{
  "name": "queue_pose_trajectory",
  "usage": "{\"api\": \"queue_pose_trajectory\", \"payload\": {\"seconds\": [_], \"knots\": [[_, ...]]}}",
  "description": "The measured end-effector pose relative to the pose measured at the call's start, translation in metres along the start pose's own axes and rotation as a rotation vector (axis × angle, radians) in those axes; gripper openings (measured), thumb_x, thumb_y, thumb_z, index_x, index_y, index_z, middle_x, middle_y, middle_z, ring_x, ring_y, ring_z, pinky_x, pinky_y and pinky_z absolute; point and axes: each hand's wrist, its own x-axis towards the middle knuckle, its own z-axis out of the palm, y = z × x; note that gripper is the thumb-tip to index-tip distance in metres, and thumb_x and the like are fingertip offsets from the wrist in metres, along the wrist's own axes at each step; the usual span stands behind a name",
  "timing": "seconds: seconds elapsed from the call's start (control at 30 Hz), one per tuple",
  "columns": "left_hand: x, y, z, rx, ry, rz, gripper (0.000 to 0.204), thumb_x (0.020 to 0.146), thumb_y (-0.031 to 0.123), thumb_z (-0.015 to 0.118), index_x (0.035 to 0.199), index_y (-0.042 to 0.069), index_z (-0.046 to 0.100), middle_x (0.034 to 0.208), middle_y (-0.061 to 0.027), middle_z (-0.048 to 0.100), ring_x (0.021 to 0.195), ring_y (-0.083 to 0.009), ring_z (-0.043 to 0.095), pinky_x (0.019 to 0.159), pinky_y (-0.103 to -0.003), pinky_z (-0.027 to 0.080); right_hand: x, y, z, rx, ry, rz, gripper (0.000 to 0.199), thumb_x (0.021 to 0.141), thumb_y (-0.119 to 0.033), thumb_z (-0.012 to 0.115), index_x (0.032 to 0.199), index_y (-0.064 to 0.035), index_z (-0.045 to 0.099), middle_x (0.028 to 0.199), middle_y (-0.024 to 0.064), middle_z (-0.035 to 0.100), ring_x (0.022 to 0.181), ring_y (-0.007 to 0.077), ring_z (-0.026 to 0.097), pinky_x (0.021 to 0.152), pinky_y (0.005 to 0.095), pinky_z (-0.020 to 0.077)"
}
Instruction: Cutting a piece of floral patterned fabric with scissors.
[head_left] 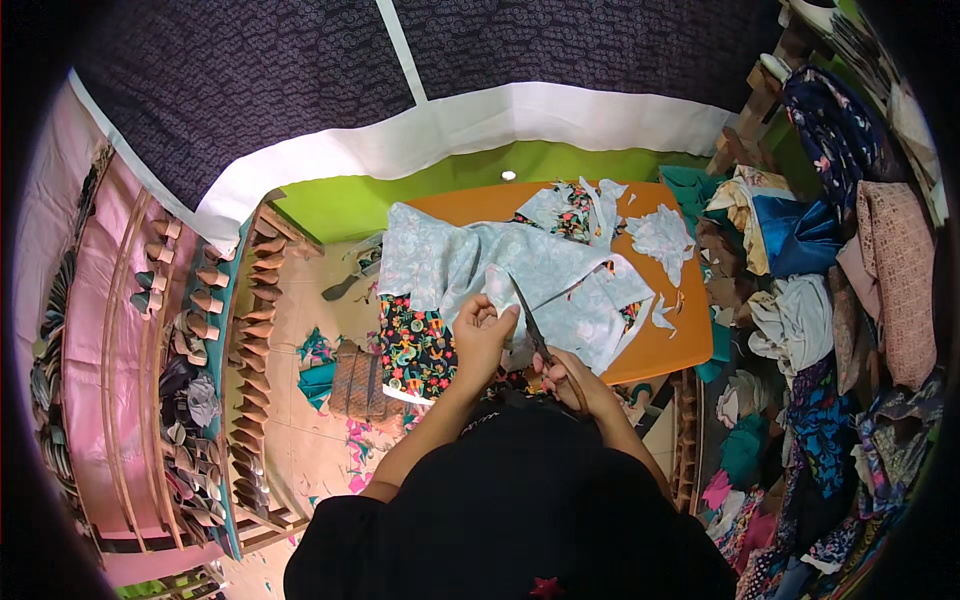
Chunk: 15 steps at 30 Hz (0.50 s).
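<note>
Over the orange table [680, 335] lies a large piece of fabric [450, 255], its pale grey-blue side facing up. A dark, colourful flower print [415, 345] shows where it hangs over the near left edge. My left hand [482, 335] is closed, pinching a raised edge of this fabric between thumb and fingers. Just to its right, my right hand [572, 378] grips a pair of dark scissors [530, 315]. Their blades point away from me and lie against the fabric beside the pinched edge. How far the blades are apart is hard to make out.
Pale cut scraps [660, 240] lie on the table's right side. Wooden racks of shoe-shaped forms [258, 370] stand at left. Heaped cloths [795, 320] crowd the right. A brown patterned bundle [357, 385] and small scraps lie on the floor. A dark curtain [320, 90] hangs beyond.
</note>
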Motion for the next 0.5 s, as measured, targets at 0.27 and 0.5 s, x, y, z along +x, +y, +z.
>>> {"api": "queue_pose_trajectory", "payload": {"seconds": [0.27, 0.5], "knots": [[-0.002, 0.003, 0.001, 0.006, -0.028, -0.026, 0.013, 0.073, -0.001, 0.061, 0.077, 0.002, 0.048, 0.065, 0.0007, 0.051, 0.052, -0.0019, 0.045, 0.045, -0.014, 0.034, 0.005, 0.027, 0.003, -0.036, 0.085, -0.037, 0.067, 0.067, -0.072, 0.04, 0.071, -0.0043, 0.039, 0.058, -0.0016, 0.036, 0.052, 0.0068, 0.037, 0.047, 0.0208, 0.0326], [-0.001, 0.003, 0.004, 0.003, -0.009, -0.029, 0.013, 0.073, -0.002, 0.06, 0.079, 0.001, 0.049, 0.069, -0.0012, 0.054, 0.055, -0.0026, 0.047, 0.049, -0.014, 0.037, 0.002, 0.009, 0.001, -0.146, 0.102, -0.096, 0.07, 0.068, -0.073, 0.036, 0.069, -0.0027, 0.039, 0.059, 0.0013, 0.038, 0.054, 0.0102, 0.039, 0.049, 0.0242, 0.0353]]}}
